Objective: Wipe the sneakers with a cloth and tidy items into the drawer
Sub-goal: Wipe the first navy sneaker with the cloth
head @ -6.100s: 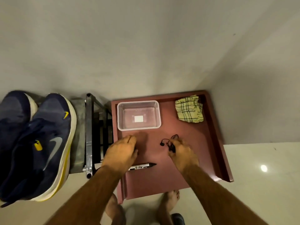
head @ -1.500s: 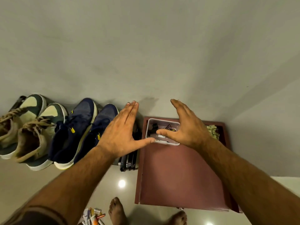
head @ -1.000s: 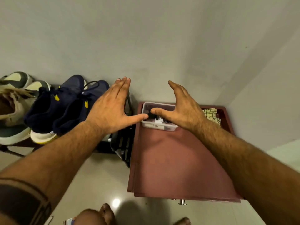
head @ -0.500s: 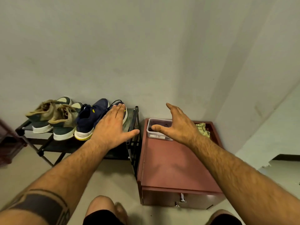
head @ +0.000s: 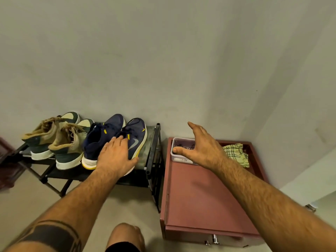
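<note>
A pair of navy sneakers (head: 109, 135) with yellow trim stands on a low black shoe rack (head: 152, 155). My left hand (head: 116, 157) lies flat over the right navy sneaker, fingers spread, gripping nothing. A reddish-brown cabinet (head: 201, 195) sits to the right of the rack. On its top at the back rest a clear plastic box (head: 179, 158) holding black earphones, and a checked yellow cloth (head: 236, 153). My right hand (head: 201, 148) hovers open above the box, hiding part of it.
A pair of green and tan sneakers (head: 54, 142) stands at the left of the rack. The cabinet's drawer front with metal knobs (head: 214, 239) faces me at the bottom. Walls close in behind and to the right. My knee (head: 125, 235) is below.
The view has dropped lower and pulled back since a second ago. My left hand came down onto the navy sneaker. Earlier the earphones and marker lay loose on the cabinet top; the earphones now sit in the box.
</note>
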